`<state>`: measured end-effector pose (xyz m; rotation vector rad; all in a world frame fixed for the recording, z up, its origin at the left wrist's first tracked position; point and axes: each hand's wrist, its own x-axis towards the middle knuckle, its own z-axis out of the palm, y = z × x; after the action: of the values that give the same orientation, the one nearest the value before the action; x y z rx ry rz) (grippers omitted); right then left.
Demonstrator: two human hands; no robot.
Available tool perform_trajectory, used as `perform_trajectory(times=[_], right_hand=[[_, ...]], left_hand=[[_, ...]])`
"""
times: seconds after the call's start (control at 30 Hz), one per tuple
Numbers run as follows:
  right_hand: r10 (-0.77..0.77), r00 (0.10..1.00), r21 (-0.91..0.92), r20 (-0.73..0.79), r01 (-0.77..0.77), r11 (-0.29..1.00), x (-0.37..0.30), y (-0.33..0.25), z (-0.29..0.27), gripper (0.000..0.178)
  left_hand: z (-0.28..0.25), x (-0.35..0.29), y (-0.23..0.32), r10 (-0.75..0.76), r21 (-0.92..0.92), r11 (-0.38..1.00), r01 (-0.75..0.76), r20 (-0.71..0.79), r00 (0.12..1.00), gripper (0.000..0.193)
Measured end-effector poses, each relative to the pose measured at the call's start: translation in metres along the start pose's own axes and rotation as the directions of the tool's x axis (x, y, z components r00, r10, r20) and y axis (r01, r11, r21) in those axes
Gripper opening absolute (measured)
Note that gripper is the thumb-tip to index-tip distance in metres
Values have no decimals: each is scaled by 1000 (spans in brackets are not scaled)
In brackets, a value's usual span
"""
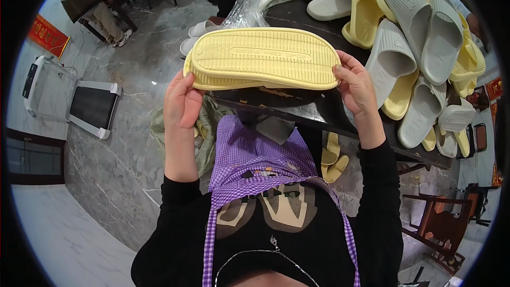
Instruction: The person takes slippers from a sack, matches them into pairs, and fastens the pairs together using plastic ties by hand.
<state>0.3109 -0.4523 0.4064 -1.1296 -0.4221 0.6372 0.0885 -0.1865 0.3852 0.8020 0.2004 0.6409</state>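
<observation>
Stretched between my two hands is a pair of yellow slippers (260, 56), laid together with a ribbed sole facing up toward me. My left hand (181, 98) pinches the left end, where the edge of the lower slipper sticks out beneath the upper one. At the other end my right hand (357, 82) grips with thumb and fingers around the tip. The pair is held level over the near edge of a dark table (308, 109). What lies on its underside is hidden from me.
Grey and yellow slippers (409, 48) are heaped on the table's right side. Clear plastic bags (265, 0) lie at the back left. Below stand a green sack (159, 127) and yellow slippers (333, 162). A treadmill (93, 106) is at far left, a wooden chair (438, 223) at lower right.
</observation>
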Motion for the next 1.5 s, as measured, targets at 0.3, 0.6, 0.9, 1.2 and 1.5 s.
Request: perform_trajectory(times=[0.3,0.6,0.9,1.2,1.5], right_hand=[[-27,1000,-32,-15,27,999,-4,-5,8,35],[-1,998,-69,65,6,998,3,-1,0,38],[-52,999,-41,1,52,998,6,-1,-15,41],[-314,938,-82,-145,305,949,-25,-82,-77,39],[-244,953,-58,-179,237,970,-23,-114,-109,39]], left_hand=[[-12,-5,-1,3,11,1000,-4,46,999,42],[-9,-5,-3,41,-38,998,-41,18,999,35],[-5,-8,1,21,-55,998,-19,31,999,29],[-30,-6,38,108,59,993,-105,-53,993,29],[-26,3,42,22,102,995,-22,1,1000,31]])
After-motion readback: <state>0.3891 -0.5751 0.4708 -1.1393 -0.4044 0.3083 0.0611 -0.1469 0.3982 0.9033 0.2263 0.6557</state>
